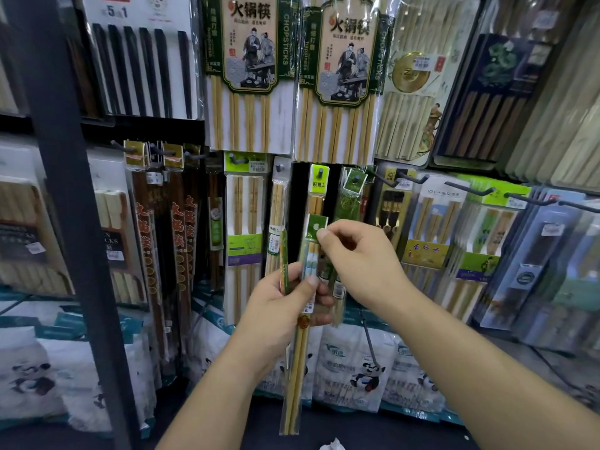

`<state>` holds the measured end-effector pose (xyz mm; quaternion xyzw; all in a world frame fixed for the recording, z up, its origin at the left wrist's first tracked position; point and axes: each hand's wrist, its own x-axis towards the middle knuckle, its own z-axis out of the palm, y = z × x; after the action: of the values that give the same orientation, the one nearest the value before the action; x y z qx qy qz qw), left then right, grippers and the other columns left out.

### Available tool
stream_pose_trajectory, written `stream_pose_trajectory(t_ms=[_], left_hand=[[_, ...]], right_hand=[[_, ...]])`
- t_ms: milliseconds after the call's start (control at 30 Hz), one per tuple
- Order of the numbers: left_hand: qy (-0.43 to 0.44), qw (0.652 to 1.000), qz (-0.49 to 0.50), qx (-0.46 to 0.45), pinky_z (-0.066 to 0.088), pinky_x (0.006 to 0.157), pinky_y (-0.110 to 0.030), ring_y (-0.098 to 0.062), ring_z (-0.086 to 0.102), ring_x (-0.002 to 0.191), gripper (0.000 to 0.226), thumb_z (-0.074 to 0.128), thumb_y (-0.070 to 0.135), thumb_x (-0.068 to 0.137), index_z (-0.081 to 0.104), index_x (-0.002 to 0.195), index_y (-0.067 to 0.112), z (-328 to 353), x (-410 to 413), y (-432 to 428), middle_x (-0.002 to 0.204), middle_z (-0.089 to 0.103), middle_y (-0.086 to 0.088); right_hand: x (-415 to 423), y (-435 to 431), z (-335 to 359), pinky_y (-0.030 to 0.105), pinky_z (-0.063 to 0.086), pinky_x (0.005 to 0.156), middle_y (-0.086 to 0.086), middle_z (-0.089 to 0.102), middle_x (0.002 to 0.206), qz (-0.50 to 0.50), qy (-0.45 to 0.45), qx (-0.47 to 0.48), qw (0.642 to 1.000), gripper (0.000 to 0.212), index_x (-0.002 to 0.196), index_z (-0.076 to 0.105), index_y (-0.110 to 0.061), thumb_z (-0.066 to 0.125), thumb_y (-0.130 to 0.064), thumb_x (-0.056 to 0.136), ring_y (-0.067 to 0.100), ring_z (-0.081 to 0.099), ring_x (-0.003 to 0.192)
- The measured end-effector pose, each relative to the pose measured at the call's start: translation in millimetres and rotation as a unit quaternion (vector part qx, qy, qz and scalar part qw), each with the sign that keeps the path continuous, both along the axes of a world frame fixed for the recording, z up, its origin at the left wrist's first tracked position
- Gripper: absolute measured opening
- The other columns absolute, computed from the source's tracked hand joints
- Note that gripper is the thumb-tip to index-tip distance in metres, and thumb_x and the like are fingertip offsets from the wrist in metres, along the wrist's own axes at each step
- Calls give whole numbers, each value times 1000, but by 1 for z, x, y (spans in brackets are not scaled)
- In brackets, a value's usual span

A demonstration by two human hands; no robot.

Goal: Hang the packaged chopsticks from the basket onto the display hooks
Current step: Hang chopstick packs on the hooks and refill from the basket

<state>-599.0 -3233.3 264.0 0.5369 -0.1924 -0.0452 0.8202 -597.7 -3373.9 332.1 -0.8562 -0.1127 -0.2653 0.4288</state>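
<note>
Centre frame, the left hand [279,306] is gripping a bundle of chopstick packs [297,368], fingers curled round it, while the right hand [360,261] is pinching one pack's green header card [314,226] just below a display hook [320,173].

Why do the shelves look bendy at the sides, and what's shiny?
Head view: the wide lens bows the dark shelf post; head view: light glares off plastic on the hot-pot chopstick packs; the left hand, right hand and held chopstick pack look sharper than the edges.

Dim, even shop light; wide-angle bending at edges (corners soft), centre sharp.
</note>
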Motion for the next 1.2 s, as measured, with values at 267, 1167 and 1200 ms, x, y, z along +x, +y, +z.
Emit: stream_pose_trajectory(t_ms=[267, 1167, 1200], left_hand=[[23, 994, 111, 10, 56, 58, -23, -11, 63, 62, 33, 53, 37, 104, 72, 98, 11, -5, 8, 4, 68, 63, 2], [38, 992, 97, 71, 28, 52, -27, -9, 39, 57, 30, 33, 11, 106, 55, 85, 14, 0, 6, 4, 62, 48, 10], [37, 992, 100, 73, 31, 52, -25, -8, 41, 58, 31, 35, 10, 106, 57, 84, 14, 0, 6, 4, 62, 49, 10]], right_hand=[[7, -9, 26, 15, 33, 39, 13, 56, 67, -69, -29, 136, 988, 32, 85, 64, -8, 50, -28, 106, 5, 39, 43], [28, -14, 46, 29, 34, 49, -5, 32, 52, -134, -43, 97, 985, 35, 65, 41, -14, 48, -20, 99, 15, 34, 51], [28, -15, 45, 27, 35, 48, -5, 34, 52, -137, -40, 88, 986, 34, 67, 43, -14, 48, -22, 99, 16, 38, 52]])
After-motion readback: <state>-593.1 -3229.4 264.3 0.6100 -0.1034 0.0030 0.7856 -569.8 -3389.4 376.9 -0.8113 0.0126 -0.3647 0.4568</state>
